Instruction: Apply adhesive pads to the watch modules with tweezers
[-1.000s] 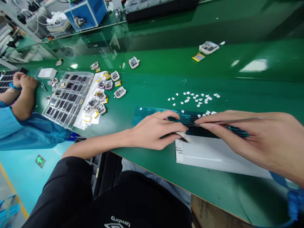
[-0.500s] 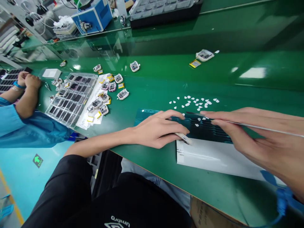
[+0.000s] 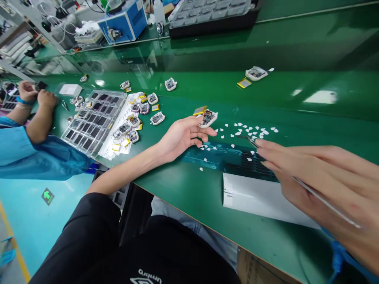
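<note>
Head camera: my left hand (image 3: 183,138) is turned palm up, thumb and fingers pinched on the near-left edge of an open white casing (image 3: 209,117); the lower fingers curl loosely and grip nothing that I can see. The casing sits beyond my fingers, just left of the scattered white tabs (image 3: 251,130). I seem to pinch only its edge so that the exposed inside stays uncovered. Its yellow battery (image 3: 200,110) lies at the far-left side, clear of my thumb.

My right hand (image 3: 319,185) is closed around slim metal tweezers (image 3: 251,141), held like a pen, probably for fine control. Their tips point left and hover by the tabs; whether they pinch one I cannot tell.

The dark teal film (image 3: 225,156) lies between my hands, a few tabs on it, probably placed for easy reach. A white strip (image 3: 260,193) lies along its near side. To the left, similar casings (image 3: 144,108) cluster around printed sheets (image 3: 108,148), perhaps to leave my working spot free.
</note>
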### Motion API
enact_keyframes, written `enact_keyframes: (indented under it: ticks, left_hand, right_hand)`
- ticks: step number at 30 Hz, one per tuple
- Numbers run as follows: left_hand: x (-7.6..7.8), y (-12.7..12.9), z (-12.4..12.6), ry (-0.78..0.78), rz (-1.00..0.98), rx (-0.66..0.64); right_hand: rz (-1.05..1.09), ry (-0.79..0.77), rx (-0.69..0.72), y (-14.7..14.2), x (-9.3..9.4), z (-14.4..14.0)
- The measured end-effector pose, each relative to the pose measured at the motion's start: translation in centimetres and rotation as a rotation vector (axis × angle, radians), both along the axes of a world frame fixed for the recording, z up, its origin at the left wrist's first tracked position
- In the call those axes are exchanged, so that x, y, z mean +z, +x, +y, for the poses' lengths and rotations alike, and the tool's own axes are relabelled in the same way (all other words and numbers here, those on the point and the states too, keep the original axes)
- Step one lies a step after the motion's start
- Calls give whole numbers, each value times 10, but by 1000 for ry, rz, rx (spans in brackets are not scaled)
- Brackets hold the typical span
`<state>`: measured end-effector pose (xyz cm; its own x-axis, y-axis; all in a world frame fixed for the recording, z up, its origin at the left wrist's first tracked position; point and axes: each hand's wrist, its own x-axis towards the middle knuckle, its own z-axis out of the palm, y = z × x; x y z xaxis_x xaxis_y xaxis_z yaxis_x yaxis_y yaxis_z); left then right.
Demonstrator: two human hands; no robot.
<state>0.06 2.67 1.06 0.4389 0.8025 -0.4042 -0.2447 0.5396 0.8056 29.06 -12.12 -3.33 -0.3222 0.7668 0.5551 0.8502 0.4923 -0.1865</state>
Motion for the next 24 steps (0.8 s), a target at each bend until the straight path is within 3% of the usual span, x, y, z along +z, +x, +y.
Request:
enact_keyframes:
  ticks: [4, 7, 9, 14, 24]
  left_hand:
    - [-10, 3, -9, 117, 85, -54]
    - [-18, 4, -11, 214, 144, 10]
    - [-20, 5, -14, 231, 130, 39]
    - [-15, 8, -27, 220, 46, 34]
    - [-12, 10, -34, 207, 46, 31]
  right_hand:
    - [-28, 64, 145, -24, 20, 20]
    - [-120, 170, 261, -38, 31, 33]
    - [-159, 177, 266, -45, 34, 33]
    - [-177, 103, 258, -56, 34, 21]
    - [-252, 271, 310, -51, 24, 35]
